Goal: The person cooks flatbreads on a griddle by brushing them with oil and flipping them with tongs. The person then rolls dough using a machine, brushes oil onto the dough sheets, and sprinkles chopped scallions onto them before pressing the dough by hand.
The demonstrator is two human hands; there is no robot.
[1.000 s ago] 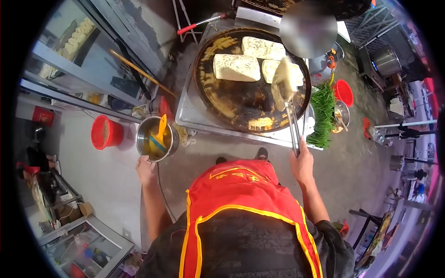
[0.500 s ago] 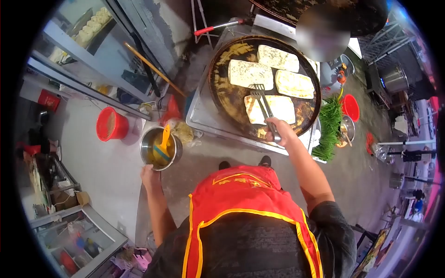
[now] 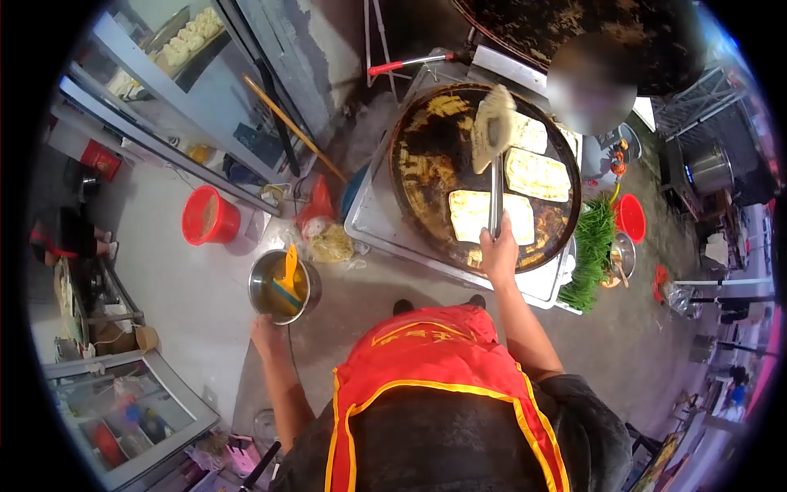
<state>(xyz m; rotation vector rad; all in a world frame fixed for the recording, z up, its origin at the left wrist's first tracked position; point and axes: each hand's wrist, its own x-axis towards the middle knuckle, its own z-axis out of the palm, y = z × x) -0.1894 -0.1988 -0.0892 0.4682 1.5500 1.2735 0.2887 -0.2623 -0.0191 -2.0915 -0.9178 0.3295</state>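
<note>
My right hand [image 3: 500,248] is closed around a pair of metal tongs [image 3: 496,197] over the round griddle pan [image 3: 420,172]. A flatbread [image 3: 490,123], blurred by motion, is lifted and tilted at the far end of the tongs, so their tips are hidden. Three more flatbreads lie on the pan: one nearest my hand [image 3: 484,215], one to the right [image 3: 537,175], and one at the back [image 3: 529,134], partly covered. At the left, my left hand [image 3: 264,334] grips the rim of a metal pot [image 3: 310,299]. An orange-handled brush [image 3: 289,271] stands in the pot's yellowish liquid.
Green leafy stalks [image 3: 592,254] lie by the pan's right side. A red bucket [image 3: 209,216] stands on the floor at left, near plastic bags [image 3: 328,243]. Behind the pan is a second large griddle [image 3: 566,33], with another person [image 3: 592,82] beside it.
My right hand has raised the tongs, and the left-hand flatbread has come up off the pan, tilted and moved right. My left hand stays at the pot. The whole view has shifted slightly.
</note>
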